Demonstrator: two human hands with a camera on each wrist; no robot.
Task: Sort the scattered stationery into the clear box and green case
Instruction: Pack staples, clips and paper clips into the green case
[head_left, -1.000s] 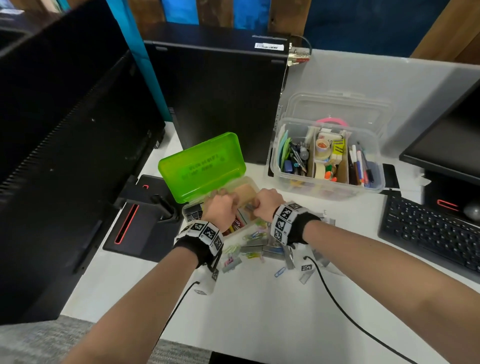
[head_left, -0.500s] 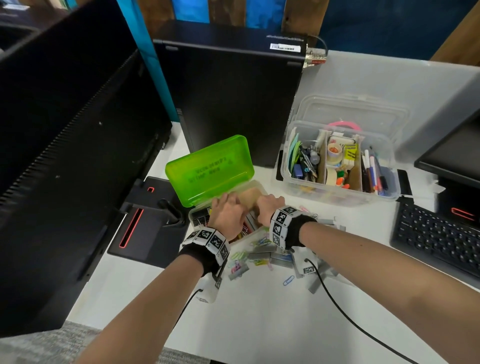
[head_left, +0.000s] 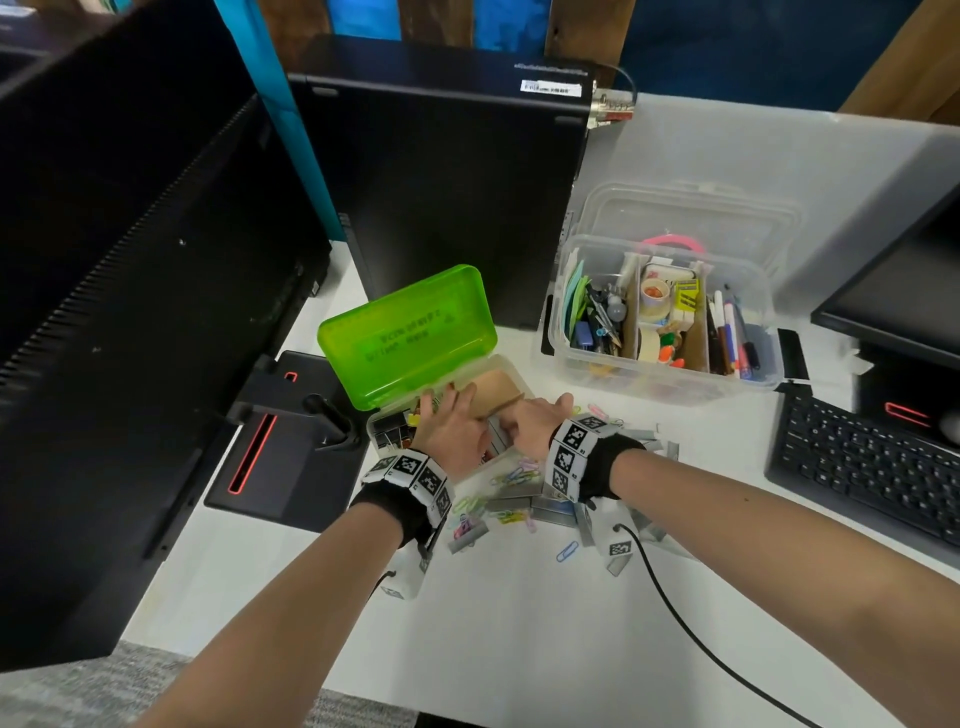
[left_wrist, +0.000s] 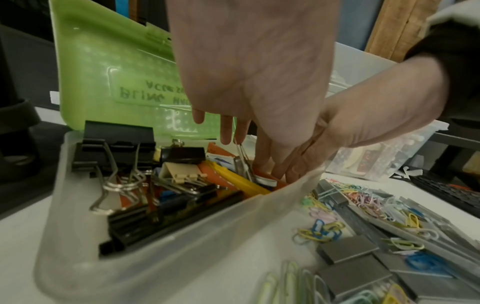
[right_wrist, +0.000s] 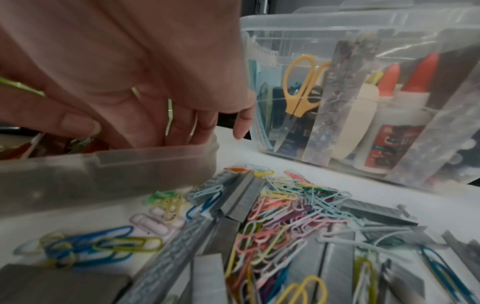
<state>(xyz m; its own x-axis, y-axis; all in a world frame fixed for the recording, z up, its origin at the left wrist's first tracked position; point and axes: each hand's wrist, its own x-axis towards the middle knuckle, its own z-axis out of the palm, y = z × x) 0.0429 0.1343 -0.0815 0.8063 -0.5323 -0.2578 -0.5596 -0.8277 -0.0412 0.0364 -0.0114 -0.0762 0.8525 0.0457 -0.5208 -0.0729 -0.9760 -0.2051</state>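
White desk (head_left: 519, 649): both hands (head_left: 485, 428) reach, seemingly unclenched, inside green case (head_left: 410, 332).

Left hand (head_left: 451, 430) fingers extended, right hand (head_left: 530, 423) seemingly likewise

Two hands: left hand (head_left: 451, 429), right hand (head_left: 530, 425). One green case (head_left: 410, 332), lid raised, beyond the fingers (left_wrist: 225, 133). One clear box (head_left: 660, 374), to the right of the fingers. Two red-capped glue bottles (right_wrist: 405, 115) and one pair of orange-handled scissors (right_wrist: 301, 86) inside it. Paper clips (right_wrist: 283, 207) and staple strips (right_wrist: 241, 197) nearer than the fingers: too many to count.
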